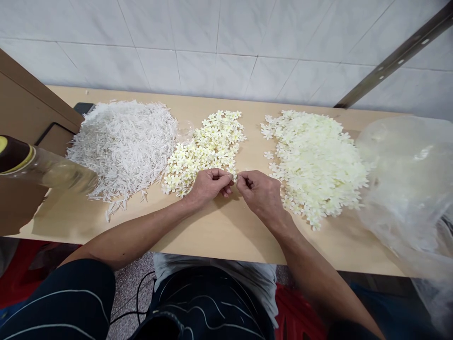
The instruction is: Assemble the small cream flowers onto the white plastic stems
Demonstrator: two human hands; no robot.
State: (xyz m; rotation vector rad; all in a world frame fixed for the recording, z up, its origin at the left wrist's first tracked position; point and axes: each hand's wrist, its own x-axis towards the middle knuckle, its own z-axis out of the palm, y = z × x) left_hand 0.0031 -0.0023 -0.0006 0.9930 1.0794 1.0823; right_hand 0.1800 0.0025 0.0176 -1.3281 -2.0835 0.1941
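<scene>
Over the middle of the table my left hand (212, 185) and my right hand (260, 191) almost meet, each in a pinch. A tiny pale piece shows between the fingertips, too small to make out. Just behind my left hand lies a pile of yellow-centred artificial flowers (203, 153). To the right of my right hand spreads a larger heap of pale cream flower pieces (318, 160). On the left is a mound of thin white stem-like pieces (129, 141).
A clear plastic bottle (60, 170) with a brown and yellow cap stands at the left, near a brown carton (31, 94). Clear plastic bags (406, 174) bulge over the table's right end. A tiled wall (212, 66) and a slanted metal post (389, 61) bound the back.
</scene>
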